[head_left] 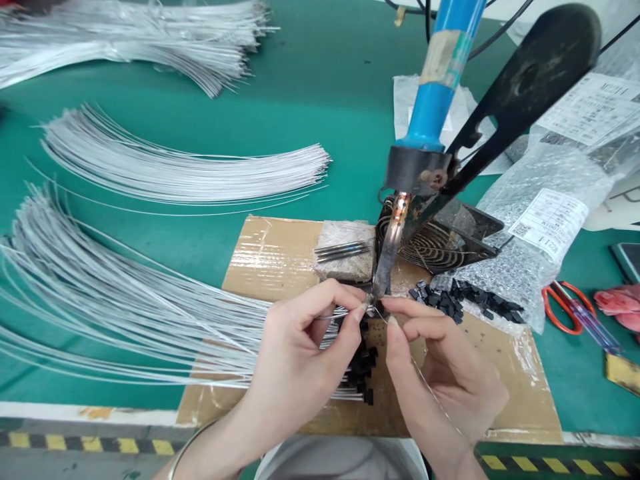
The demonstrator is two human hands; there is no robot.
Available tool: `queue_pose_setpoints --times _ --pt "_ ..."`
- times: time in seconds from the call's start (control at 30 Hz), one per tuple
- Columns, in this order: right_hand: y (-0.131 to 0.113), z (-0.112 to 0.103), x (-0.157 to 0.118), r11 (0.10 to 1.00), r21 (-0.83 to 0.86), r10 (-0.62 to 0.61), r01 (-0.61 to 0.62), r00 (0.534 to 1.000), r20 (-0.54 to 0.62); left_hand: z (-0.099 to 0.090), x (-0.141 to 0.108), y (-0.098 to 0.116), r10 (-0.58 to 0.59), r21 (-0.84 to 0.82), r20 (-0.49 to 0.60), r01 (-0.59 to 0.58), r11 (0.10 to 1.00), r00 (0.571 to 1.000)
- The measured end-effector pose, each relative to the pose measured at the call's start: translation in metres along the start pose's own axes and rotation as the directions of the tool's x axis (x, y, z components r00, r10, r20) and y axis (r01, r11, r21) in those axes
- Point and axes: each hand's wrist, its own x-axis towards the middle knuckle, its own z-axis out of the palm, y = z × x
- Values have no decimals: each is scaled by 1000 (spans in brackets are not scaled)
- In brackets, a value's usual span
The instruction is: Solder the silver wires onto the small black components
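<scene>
A blue-handled soldering iron [434,100] is clamped in a stand, its tip pointing down between my hands. My left hand [313,347] pinches a small piece at the tip, too small to make out. My right hand [440,367] holds a thin solder wire [433,393] between thumb and forefinger, its end near the tip. Under and beside my left hand lie white wires [150,293] with black connectors [364,367] at their right ends. Loose black pieces [445,300] lie right of the iron, on the cardboard [275,257].
A round-grilled fan [440,233] stands behind the iron. Two more white wire bundles [185,170] lie at the upper left. Bubble-wrap bags [540,207], red-handled scissors [567,307] and a pink cloth [620,307] are at the right. A white bin [345,460] is below the table edge.
</scene>
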Motion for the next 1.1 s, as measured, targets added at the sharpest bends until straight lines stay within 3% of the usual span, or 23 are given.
queue_pose_setpoints --times 1.1 --pt "9 -1 0 993 -4 -119 120 992 31 -1 -1 -1 59 23 7 -60 998 998"
